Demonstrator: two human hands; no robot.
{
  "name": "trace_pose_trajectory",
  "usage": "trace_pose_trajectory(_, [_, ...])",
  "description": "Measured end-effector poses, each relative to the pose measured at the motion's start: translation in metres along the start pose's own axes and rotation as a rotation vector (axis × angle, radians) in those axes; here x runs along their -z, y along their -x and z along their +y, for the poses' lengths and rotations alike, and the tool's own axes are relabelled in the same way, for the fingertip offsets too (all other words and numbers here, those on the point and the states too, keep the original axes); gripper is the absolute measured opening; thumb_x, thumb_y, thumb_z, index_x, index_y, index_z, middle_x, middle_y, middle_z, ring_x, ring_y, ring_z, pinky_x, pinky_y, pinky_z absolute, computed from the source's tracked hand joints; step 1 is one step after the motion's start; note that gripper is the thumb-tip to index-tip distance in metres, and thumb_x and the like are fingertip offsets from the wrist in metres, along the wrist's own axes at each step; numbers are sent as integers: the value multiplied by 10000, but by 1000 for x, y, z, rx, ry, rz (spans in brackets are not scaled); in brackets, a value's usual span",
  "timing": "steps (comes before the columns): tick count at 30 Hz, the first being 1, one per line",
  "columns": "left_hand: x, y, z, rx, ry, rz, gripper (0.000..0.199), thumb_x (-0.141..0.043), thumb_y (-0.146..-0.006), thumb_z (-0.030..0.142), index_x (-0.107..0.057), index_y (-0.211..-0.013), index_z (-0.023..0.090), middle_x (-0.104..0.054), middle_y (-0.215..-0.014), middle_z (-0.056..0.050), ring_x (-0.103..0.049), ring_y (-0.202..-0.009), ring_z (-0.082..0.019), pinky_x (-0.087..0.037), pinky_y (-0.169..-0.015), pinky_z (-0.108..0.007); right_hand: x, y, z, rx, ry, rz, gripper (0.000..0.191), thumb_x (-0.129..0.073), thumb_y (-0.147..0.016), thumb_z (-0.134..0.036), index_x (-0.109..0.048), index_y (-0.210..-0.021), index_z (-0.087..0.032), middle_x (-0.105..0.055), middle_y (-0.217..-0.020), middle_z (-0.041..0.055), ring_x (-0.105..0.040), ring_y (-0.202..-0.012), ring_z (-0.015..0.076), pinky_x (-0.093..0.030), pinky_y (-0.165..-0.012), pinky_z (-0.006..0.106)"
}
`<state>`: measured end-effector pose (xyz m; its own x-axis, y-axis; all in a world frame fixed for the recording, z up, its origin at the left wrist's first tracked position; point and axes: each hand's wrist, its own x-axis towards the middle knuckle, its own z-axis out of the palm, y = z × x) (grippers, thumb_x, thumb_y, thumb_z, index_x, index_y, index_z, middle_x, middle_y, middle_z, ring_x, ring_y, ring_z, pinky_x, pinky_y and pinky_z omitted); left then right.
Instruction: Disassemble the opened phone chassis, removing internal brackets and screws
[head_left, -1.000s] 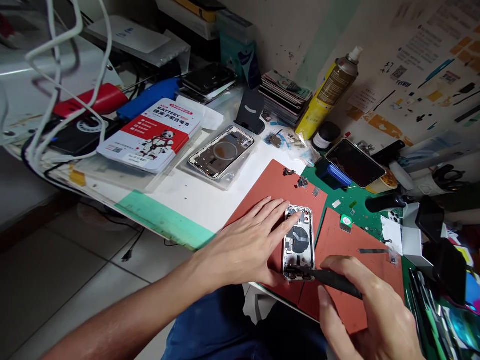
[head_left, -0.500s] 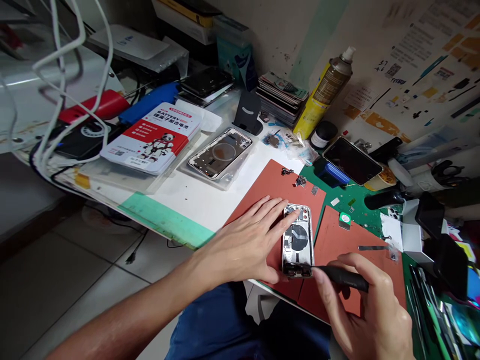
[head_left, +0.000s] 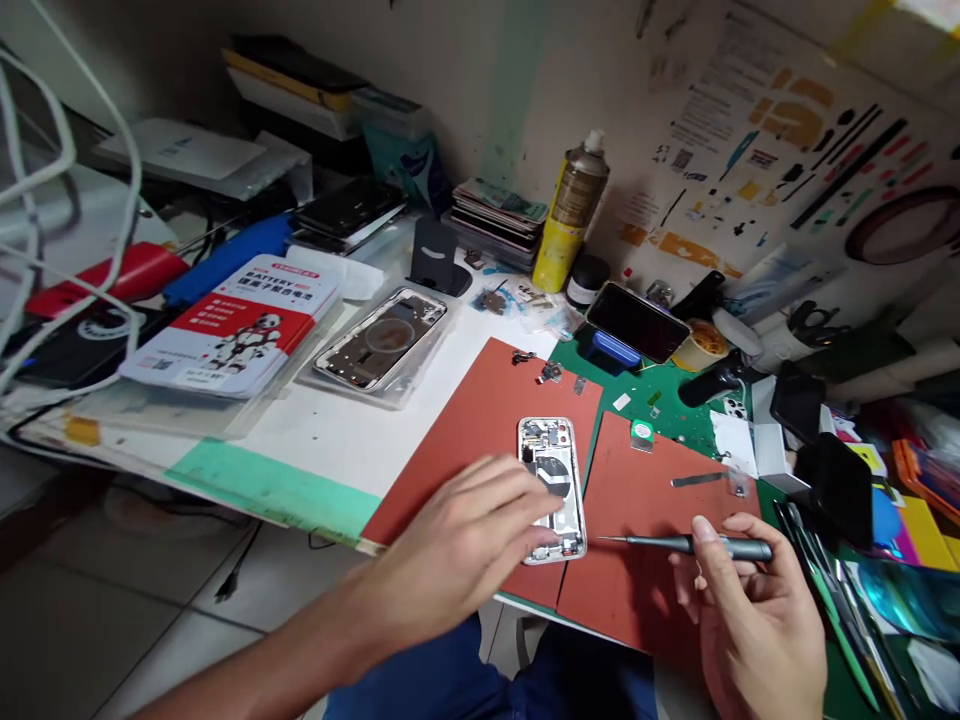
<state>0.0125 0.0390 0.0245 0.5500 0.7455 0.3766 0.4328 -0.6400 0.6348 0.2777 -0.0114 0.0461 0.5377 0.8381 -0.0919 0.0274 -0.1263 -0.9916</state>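
An opened phone (head_left: 574, 500), its metal inner parts and a round black pad bare, lies on the left brown mat (head_left: 480, 420). My left hand (head_left: 465, 530) is bent over its left side and lower half, thumb and fingers curled close together. Whatever may be between those fingertips is hidden. To the right of the phone, my right hand (head_left: 757, 600) holds a slim grey screwdriver (head_left: 739, 548) between thumb and fingers. Its thin tip points left and is apart from the phone.
Small metal parts (head_left: 551, 372) lie above the phone. A phone back housing (head_left: 382, 338) sits on a clear tray at left, near a battery box (head_left: 236, 325). Several tweezers (head_left: 832, 600) are at right. A yellow spray can (head_left: 571, 210) and a propped phone (head_left: 637, 320) stand behind.
The screwdriver has drawn off the phone's lower end, to the right. My left hand's spread fingers have curled in over the phone. The dark patch at its lower end no longer shows. The view has shifted.
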Motion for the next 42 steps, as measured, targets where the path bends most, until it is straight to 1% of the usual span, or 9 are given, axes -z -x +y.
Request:
trace_pose_trajectory(2, [-12,-9,14,6,90,-38,197,-495,-1120,197,-691,-1139,206,-732,-998,-32,-629,-934,-206,-522,-868,-354,6,3,3,-73,-75,40,581,-979,-720,-489,-582,-1070,-250,-604,-580,-93,-588,-424,123,-547,-427,231])
trace_pose_trajectory(5, [-31,-23,29,20,202,-78,180,-504,-1119,190,-681,-1087,206,-737,-1002,-21,-621,-928,-190,-499,-855,-330,16,7,7,-141,-127,66,639,-1000,-682,-494,-571,-1097,-263,-625,-605,-82,-623,-468,135,-522,-435,207])
trace_pose_trajectory(10, [-44,-43,39,20,243,-179,212,-472,-1124,196,-667,-1046,219,-693,-960,-21,-616,-900,-187,-480,-846,-331,48,4,11,-125,-151,80,629,-980,-714,-488,-550,-1109,-254,-656,-603,-64,-629,-459,141,-543,-469,221])
trace_pose_trajectory(15, [-62,-72,46,-2,95,-300,234,-452,-1125,231,-674,-1057,209,-672,-960,-34,-621,-879,-205,-477,-795,-344,106,5,11,31,-79,498,633,-999,-669,-501,-591,-1074,-237,-709,-568,5,-655,-422,180,-524,-401,205])
trace_pose_trajectory(19, [-90,-101,53,-101,-150,-419,273,-456,-1110,218,-676,-953,181,-648,-881,-32,-602,-799,-213,-471,-742,-359,139,13,16,21,-114,613,615,-1016,-639,-467,-609,-1043,-245,-715,-563,7,-675,-426,200,-553,-398,225])
trace_pose_trajectory(24, [-120,-127,58,-125,-251,-466,289,-491,-1088,183,-678,-868,176,-648,-888,-37,-595,-790,-207,-451,-717,-348,147,17,24,28,-91,616,609,-1004,-648,-475,-603,-1043,-242,-723,-575,7,-662,-405,187,-535,-369,204])
trace_pose_trajectory(28, [-132,-130,57,-96,-311,-484,293,-515,-1073,164,-727,-871,176,-661,-893,-49,-609,-805,-217,-434,-683,-343,153,17,32,-37,-54,628,652,-1022,-601,-485,-584,-1012,-229,-692,-559,-14,-663,-411,185,-568,-397,221])
trace_pose_trajectory(35, [-133,-119,61,-52,-365,-471,286,-504,-1077,148,-774,-990,186,-678,-923,-60,-597,-851,-238,-443,-701,-358,156,17,44,76,-43,623,598,-984,-686,-439,-588,-1083,-232,-700,-584,-29,-639,-422,135,-541,-431,158])
trace_pose_trajectory(42, [-127,-117,62,-57,-306,-459,290,-481,-1058,100,-753,-1125,174,-672,-954,-64,-615,-861,-234,-499,-717,-346,152,20,43,127,-45,606,566,-980,-709,-398,-611,-1093,-206,-710,-588,-18,-663,-411,173,-540,-387,194])
